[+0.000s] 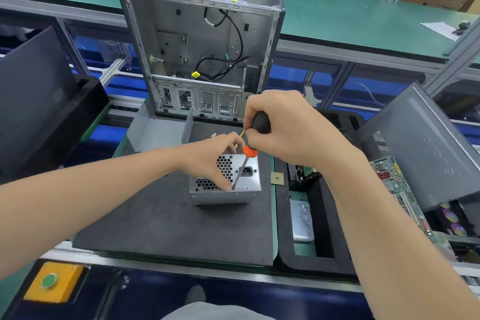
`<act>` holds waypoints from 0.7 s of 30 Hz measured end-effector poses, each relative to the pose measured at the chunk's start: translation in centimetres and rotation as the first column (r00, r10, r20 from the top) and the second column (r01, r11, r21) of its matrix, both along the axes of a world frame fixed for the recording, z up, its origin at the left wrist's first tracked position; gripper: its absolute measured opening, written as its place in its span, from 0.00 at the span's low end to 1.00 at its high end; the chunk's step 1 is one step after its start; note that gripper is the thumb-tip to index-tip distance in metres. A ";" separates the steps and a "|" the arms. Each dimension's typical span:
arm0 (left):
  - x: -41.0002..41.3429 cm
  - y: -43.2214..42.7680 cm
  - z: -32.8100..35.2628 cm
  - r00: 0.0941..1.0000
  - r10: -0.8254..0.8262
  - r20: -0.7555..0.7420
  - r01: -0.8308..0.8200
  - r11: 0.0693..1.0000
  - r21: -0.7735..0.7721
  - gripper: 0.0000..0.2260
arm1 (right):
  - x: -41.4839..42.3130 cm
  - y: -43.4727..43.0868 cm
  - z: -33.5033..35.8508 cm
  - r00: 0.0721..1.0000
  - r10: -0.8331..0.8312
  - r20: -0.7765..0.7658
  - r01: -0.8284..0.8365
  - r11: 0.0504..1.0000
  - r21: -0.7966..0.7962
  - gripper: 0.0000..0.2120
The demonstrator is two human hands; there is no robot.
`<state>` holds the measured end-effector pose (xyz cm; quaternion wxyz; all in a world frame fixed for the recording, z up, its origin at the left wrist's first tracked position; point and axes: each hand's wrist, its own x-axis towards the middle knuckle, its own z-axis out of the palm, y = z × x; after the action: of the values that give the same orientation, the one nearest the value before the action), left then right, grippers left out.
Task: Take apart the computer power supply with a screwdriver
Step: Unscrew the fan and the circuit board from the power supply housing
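A silver power supply (pixel 246 188) stands on a dark foam mat (pixel 161 215), its honeycomb grille and power socket facing up. My right hand (pixel 283 127) grips the black and orange handle of a screwdriver (pixel 250 150). The shaft slants down to a spot near the front edge of the top face. My left hand (pixel 215 156) lies over the grille, fingers curled around the top of the unit, thumb and fingertip at the screwdriver's tip. Yellow wires show behind my left hand.
An open, stripped computer case (pixel 200 47) stands upright behind the mat. A black foam tray (pixel 311 215) on the right holds a silver drive (pixel 302 221). A motherboard (pixel 400 189) and a grey case panel (pixel 426 148) lie far right. A yellow box with a green button (pixel 52 280) sits near left.
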<state>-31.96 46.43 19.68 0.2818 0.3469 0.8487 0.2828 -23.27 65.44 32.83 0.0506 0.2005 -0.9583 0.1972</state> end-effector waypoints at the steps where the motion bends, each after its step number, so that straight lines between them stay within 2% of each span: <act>1: 0.5 -0.1 0.0 0.998 0.008 -0.058 -0.006 0.999 0.036 0.35 | 0.1 0.0 0.0 1.000 0.003 -0.006 -0.003 1.000 0.001 0.03; 4: 2.1 -0.5 -0.5 0.976 0.033 -0.215 -0.006 0.992 0.126 0.23 | 0.1 0.1 0.0 1.000 0.005 -0.025 -0.005 1.000 0.005 0.04; 8: 3.1 -0.8 -1.5 0.967 0.127 -0.222 -0.081 0.976 0.204 0.08 | 0.1 0.2 0.0 1.000 0.003 -0.025 -0.003 1.000 -0.009 0.04; 12: 3.6 -0.8 -2.1 0.954 0.214 -0.211 -0.159 0.954 0.253 0.06 | 0.4 0.5 -0.3 0.999 0.007 -0.039 -0.008 1.000 -0.025 0.03; 21: 4.8 -0.7 -2.2 0.928 0.208 -0.308 -0.146 0.966 0.212 0.05 | 1.2 1.6 -1.0 0.996 -0.048 -0.078 0.041 0.995 -0.094 0.02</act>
<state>-27.21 45.73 17.48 0.0764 0.3356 0.8816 0.3232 -22.04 67.00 31.87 0.1027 0.1842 -0.9496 0.2319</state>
